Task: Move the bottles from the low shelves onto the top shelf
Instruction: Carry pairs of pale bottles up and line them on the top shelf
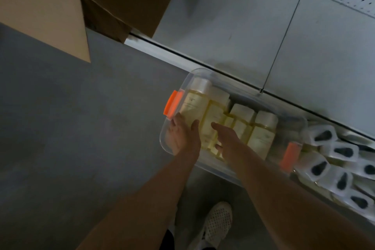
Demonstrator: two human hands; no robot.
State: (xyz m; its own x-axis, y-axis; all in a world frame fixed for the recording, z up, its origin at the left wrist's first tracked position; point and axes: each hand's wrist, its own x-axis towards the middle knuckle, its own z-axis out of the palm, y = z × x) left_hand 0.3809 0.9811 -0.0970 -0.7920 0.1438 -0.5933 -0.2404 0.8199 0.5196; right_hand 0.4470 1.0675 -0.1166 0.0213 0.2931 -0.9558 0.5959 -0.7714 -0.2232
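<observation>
— Two hands, both reaching down to a clear bin (194, 79). See them?

— Yes. The left hand (181, 135) lies flat with its fingers spread, at the bin's near corner, just beside the orange latch (172, 105). It grips nothing that I can make out.

— And the right hand (226, 138)?

— Open too, fingers stretched forward over the bottles (261, 134) in the bin. Whether it touches one of them I cannot tell; the picture is dim and blurred.

— Where do the bottles lie?

— Several pale yellow ones with white caps lie on their sides in the bin, close together. The bin rests at the front edge of a low white shelf (253, 32), with a second orange latch (288, 157) at its far end.

— Anything beside it?

— To the right, on the same low level, a crowd of white pump tops (343, 151) with dark centres, packed tight.

— And on the left?

— Cardboard boxes (44, 12), one partly on the shelf. Grey floor (71, 128) below, and a white perforated shoe (218, 223) between the forearms.
</observation>
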